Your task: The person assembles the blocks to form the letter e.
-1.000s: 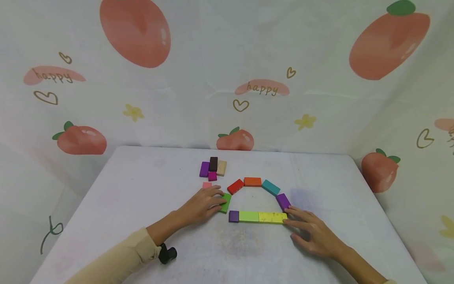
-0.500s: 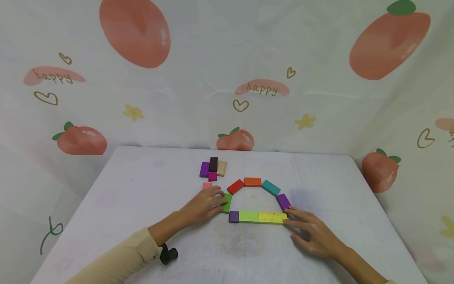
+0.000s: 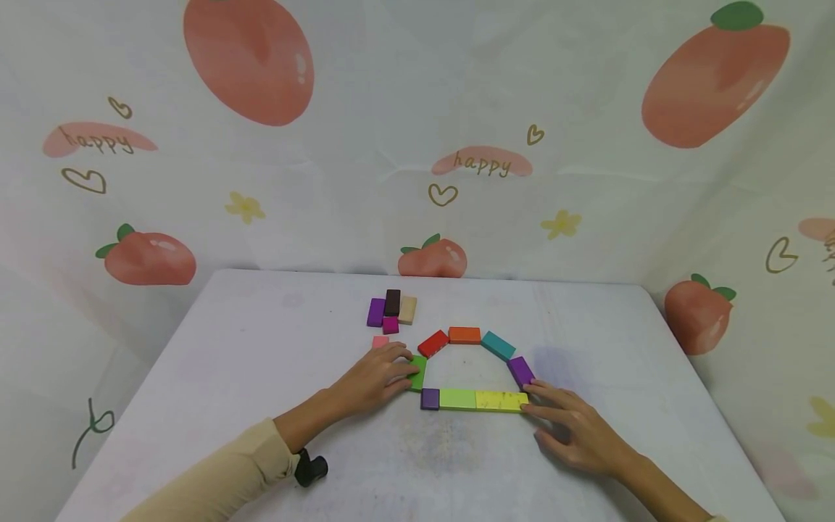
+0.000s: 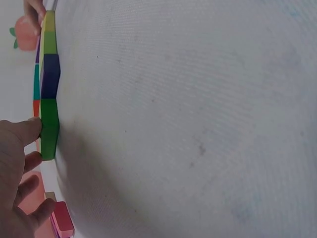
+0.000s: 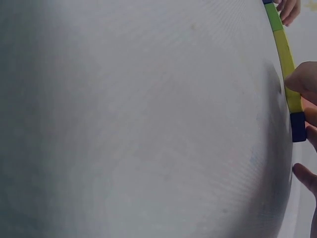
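My left hand (image 3: pixel 368 377) holds a green block (image 3: pixel 420 378) with thumb and fingers at its edges, in the left wrist view too. The block lies flat, one end close to a small dark purple block (image 3: pixel 430 399). From there a light green block (image 3: pixel 457 399) and a speckled yellow block (image 3: pixel 499 401) continue in a straight row. My right hand (image 3: pixel 577 428), fingers relaxed, touches the yellow block's right end and the purple block (image 3: pixel 520 371). A dark blue block (image 5: pixel 298 128) shows beside its fingers in the right wrist view. Red (image 3: pixel 433 344), orange (image 3: pixel 464 335) and teal (image 3: pixel 499 345) blocks form an arch above.
Behind my left hand lie a pink block (image 3: pixel 381 341), a magenta cube (image 3: pixel 390 325), and purple (image 3: pixel 375 312), black (image 3: pixel 393 302) and tan (image 3: pixel 407 309) blocks. The white table (image 3: pixel 261 326) ends at a fruit-printed cloth (image 3: pixel 352 203). A black device (image 3: pixel 311 470) sits at the left wrist.
The green block, in my left hand, has shifted slightly right toward the dark purple block and the red block. My right hand has stayed in place.
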A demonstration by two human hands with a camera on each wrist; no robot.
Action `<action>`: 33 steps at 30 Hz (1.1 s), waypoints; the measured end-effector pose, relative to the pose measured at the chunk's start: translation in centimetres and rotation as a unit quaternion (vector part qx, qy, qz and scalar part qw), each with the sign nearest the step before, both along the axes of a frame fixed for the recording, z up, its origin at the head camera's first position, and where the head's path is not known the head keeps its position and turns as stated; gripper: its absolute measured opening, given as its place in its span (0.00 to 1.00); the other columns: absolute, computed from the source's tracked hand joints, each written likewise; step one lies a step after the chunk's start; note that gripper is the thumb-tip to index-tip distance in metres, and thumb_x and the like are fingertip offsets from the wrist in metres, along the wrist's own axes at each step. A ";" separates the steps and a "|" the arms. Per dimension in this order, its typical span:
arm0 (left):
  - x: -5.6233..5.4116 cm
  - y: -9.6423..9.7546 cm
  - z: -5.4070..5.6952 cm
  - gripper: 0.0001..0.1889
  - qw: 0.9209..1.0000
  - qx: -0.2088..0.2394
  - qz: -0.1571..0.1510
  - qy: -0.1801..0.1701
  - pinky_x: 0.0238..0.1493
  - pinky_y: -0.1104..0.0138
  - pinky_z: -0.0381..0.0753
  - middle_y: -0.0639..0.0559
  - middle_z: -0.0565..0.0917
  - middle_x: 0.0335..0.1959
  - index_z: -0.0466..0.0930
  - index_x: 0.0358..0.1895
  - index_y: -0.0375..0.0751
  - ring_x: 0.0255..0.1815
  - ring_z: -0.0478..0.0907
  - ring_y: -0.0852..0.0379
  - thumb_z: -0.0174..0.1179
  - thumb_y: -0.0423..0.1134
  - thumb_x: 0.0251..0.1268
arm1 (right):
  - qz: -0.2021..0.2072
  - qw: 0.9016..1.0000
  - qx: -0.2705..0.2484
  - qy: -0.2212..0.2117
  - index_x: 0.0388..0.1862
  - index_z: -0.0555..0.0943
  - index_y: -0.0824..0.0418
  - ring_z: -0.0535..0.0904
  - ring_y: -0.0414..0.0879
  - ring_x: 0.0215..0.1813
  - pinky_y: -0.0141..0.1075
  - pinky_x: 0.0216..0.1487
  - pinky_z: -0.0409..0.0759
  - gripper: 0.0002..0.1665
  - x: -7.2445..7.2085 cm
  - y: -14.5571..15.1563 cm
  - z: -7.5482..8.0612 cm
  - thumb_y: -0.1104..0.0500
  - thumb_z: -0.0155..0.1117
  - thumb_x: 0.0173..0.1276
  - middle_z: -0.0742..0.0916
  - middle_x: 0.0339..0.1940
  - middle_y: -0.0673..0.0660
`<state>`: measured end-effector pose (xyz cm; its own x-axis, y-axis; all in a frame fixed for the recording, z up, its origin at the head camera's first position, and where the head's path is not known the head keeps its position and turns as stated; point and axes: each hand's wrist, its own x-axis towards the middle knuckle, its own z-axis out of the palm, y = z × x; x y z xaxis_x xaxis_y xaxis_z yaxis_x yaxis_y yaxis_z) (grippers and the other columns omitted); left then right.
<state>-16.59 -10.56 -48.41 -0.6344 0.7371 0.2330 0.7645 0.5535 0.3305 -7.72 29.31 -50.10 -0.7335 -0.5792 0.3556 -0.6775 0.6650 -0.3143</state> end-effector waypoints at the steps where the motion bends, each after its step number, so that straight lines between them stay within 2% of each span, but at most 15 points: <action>1: 0.0 0.0 0.0 0.14 1.000 0.000 0.000 0.000 0.62 0.56 0.75 0.49 0.82 0.53 0.86 0.54 0.43 0.61 0.74 0.52 0.66 0.40 0.66 | 0.000 1.000 -0.002 0.001 0.58 0.85 0.50 0.71 0.49 0.70 0.22 0.69 0.56 0.30 0.0 0.0 0.0 0.59 0.77 0.52 0.80 0.66 0.54; 9: 0.1 0.1 0.0 0.15 1.000 -0.005 0.005 0.001 0.61 0.56 0.76 0.50 0.82 0.53 0.86 0.54 0.44 0.60 0.74 0.52 0.67 0.41 0.66 | -0.002 1.000 -0.014 0.017 0.56 0.86 0.49 0.73 0.51 0.68 0.19 0.69 0.51 0.31 0.1 -0.2 -0.1 0.60 0.78 0.49 0.81 0.65 0.53; 22: 0.0 0.1 0.3 0.15 1.000 -0.005 0.009 -0.010 0.61 0.56 0.76 0.49 0.82 0.53 0.86 0.54 0.42 0.61 0.74 0.52 0.67 0.41 0.66 | -0.007 1.000 -0.008 0.018 0.56 0.86 0.49 0.74 0.50 0.68 0.19 0.69 0.52 0.30 0.1 -0.2 0.0 0.60 0.78 0.49 0.81 0.65 0.53; 25: -0.1 0.1 0.7 0.16 1.000 -0.004 0.022 -0.009 0.61 0.57 0.77 0.50 0.82 0.53 0.86 0.54 0.43 0.62 0.74 0.52 0.67 0.42 0.66 | -0.011 1.000 -0.002 0.018 0.56 0.86 0.48 0.74 0.50 0.68 0.19 0.68 0.53 0.30 0.1 -0.3 0.0 0.59 0.78 0.49 0.81 0.65 0.52; 28: -0.5 -0.1 1.1 0.17 0.999 0.001 0.039 0.008 0.61 0.56 0.77 0.50 0.82 0.53 0.85 0.55 0.44 0.62 0.75 0.51 0.68 0.42 0.65 | -0.013 1.000 0.002 0.019 0.56 0.86 0.48 0.74 0.50 0.68 0.19 0.68 0.54 0.31 0.1 -0.2 0.0 0.59 0.78 0.49 0.81 0.65 0.52; 33: -2.1 -0.5 1.6 0.18 0.995 0.037 0.083 0.034 0.59 0.55 0.78 0.48 0.83 0.53 0.85 0.55 0.42 0.59 0.77 0.50 0.70 0.40 0.62 | -0.005 1.000 -0.001 0.019 0.56 0.86 0.49 0.74 0.50 0.68 0.20 0.68 0.54 0.31 0.1 -0.2 0.1 0.60 0.78 0.50 0.81 0.65 0.53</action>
